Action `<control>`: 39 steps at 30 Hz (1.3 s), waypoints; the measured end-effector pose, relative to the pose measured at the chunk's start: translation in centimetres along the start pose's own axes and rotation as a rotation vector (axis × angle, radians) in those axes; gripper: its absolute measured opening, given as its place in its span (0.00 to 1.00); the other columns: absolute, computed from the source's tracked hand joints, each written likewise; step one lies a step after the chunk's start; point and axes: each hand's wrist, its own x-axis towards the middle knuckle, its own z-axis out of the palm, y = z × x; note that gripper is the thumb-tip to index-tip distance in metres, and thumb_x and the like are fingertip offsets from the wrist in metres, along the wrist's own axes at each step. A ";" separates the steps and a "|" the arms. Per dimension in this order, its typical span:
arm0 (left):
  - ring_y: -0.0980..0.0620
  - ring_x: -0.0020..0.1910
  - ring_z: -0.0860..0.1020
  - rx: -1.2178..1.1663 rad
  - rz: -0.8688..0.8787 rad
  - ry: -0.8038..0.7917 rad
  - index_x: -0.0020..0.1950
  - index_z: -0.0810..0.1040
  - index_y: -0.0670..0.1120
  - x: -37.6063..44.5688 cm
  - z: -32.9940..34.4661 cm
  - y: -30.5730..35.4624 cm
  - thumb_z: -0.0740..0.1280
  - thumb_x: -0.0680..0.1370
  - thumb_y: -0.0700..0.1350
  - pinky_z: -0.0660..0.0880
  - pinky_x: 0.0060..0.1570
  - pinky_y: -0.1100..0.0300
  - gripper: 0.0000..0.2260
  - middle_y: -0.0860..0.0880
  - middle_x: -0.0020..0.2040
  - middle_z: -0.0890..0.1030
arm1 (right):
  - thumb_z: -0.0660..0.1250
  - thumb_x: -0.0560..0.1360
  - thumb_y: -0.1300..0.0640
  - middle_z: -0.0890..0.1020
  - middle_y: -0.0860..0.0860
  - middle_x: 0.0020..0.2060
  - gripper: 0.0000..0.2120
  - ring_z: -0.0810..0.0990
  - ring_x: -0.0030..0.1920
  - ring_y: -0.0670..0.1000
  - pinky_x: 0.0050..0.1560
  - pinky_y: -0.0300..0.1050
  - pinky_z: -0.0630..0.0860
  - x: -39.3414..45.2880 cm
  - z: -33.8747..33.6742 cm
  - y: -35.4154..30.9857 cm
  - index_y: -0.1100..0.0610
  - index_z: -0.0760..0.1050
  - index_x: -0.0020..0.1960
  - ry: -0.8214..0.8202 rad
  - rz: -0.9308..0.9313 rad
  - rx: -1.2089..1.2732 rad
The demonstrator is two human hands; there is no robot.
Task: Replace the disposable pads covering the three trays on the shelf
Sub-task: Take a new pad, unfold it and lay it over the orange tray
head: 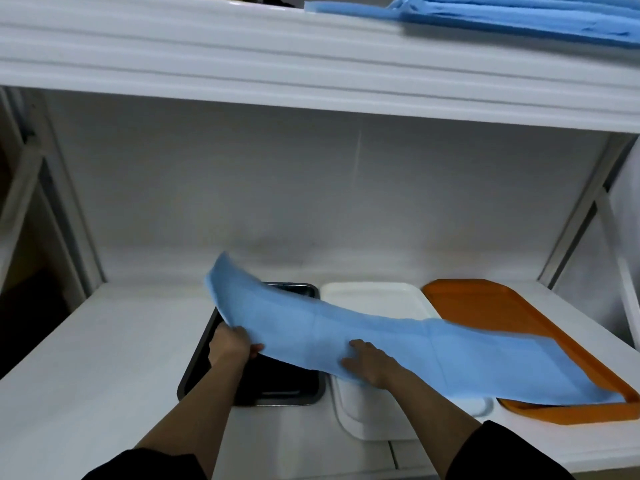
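Three trays stand side by side on the lower shelf: a black tray (194, 368) at the left, a white tray (374, 296) in the middle, an orange tray (491, 306) at the right. A long blue disposable pad (398, 344) stretches across all three, its left end lifted off the black tray, its right end lying on the orange tray. My left hand (230, 346) grips the pad's left part at its near edge over the black tray. My right hand (369, 363) lies on the pad over the white tray, fingers on its top; whether it pinches the edge is unclear.
A stack of folded blue pads (519, 19) lies on the upper shelf (242, 53), at the top right. The lower shelf board (104, 358) is white, with metal uprights at both sides. The back wall is plain.
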 end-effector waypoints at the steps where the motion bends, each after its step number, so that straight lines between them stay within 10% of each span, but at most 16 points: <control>1: 0.48 0.24 0.79 -0.003 -0.039 -0.008 0.50 0.74 0.41 0.1 -0.1 -0.4 0.55 0.77 0.38 0.73 0.30 0.62 0.09 0.46 0.25 0.81 | 0.56 0.79 0.41 0.60 0.52 0.75 0.31 0.62 0.73 0.55 0.71 0.50 0.60 0.0 0.2 0.2 0.52 0.51 0.77 -0.014 0.007 -0.015; 7: 0.40 0.36 0.80 -0.119 -0.168 -0.009 0.59 0.71 0.35 0.3 0.2 -1.2 0.61 0.74 0.36 0.79 0.43 0.48 0.14 0.35 0.44 0.80 | 0.57 0.78 0.39 0.61 0.53 0.74 0.34 0.62 0.72 0.55 0.71 0.50 0.60 -0.1 0.1 1.8 0.54 0.52 0.77 -0.060 0.036 -0.035; 11: 0.35 0.70 0.64 0.028 -0.214 0.061 0.73 0.58 0.34 -1.1 0.3 -0.1 0.65 0.77 0.43 0.63 0.68 0.45 0.29 0.34 0.72 0.62 | 0.57 0.78 0.39 0.64 0.54 0.73 0.33 0.65 0.71 0.55 0.69 0.47 0.61 -0.5 -0.7 2.5 0.55 0.54 0.77 -0.054 0.040 -0.082; 39: 0.41 0.77 0.46 1.076 0.462 -0.630 0.78 0.41 0.47 -5.2 17.2 5.7 0.61 0.79 0.54 0.52 0.74 0.45 0.37 0.43 0.78 0.42 | 0.53 0.79 0.54 0.67 0.53 0.70 0.21 0.64 0.71 0.54 0.66 0.53 0.64 6.3 -7.5 15.6 0.54 0.61 0.72 0.199 0.067 -0.616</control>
